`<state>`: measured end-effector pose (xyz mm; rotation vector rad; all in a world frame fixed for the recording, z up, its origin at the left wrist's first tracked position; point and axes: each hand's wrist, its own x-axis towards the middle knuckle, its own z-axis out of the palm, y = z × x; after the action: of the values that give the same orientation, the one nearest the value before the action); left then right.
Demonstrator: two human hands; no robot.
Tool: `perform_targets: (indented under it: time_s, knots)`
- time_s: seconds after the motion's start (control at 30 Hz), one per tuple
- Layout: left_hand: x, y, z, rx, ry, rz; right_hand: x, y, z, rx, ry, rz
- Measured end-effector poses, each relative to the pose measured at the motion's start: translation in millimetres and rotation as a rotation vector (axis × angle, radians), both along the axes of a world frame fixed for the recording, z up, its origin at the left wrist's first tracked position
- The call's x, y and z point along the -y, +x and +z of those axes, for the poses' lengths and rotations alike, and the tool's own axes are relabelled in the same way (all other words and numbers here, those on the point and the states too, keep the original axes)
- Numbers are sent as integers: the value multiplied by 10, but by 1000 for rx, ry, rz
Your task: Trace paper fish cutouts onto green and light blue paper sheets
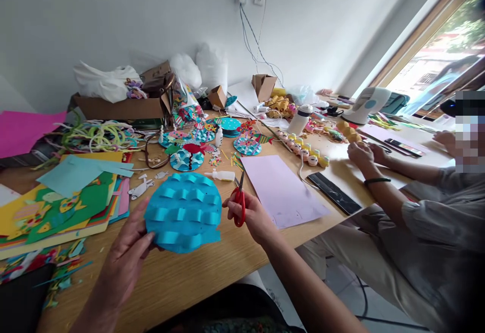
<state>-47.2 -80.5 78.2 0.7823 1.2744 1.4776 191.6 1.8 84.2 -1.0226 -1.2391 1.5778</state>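
Observation:
My left hand (127,249) grips the lower left edge of a round blue paper disc (184,228), thumb on top. Rows of curled paper strips stand up like waves across its face, and a bit of blue paper juts out at the lower right. On the disc's right side, my right hand (252,214) has its fingers in the red handles of a pair of scissors (239,204). The blades point up and away from me, apart from the disc. Just beyond the disc, a white glue bottle (223,175) lies on its side.
Coloured paper sheets (71,206) and paper scraps (68,267) lie at the left. Decorated discs (187,161) stand further back. A lilac sheet (280,191) and a black phone-like slab (334,192) are on the right. Another person's hands (361,153) work at the table's right side.

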Motion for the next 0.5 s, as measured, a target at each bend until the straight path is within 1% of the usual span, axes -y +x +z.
perform_targets:
  time_s: [0.17, 0.33, 0.5]
  knots:
    - [18, 4, -48, -35, 36, -23, -41, -38, -41, -123, -63, 22]
    - [29, -28, -106, -89, 42, -37, -92, -22, -98, -159, -101, 47]
    - [8, -45, -77, -106, 37, -78, -121, -1, -143, -184, -131, 117]
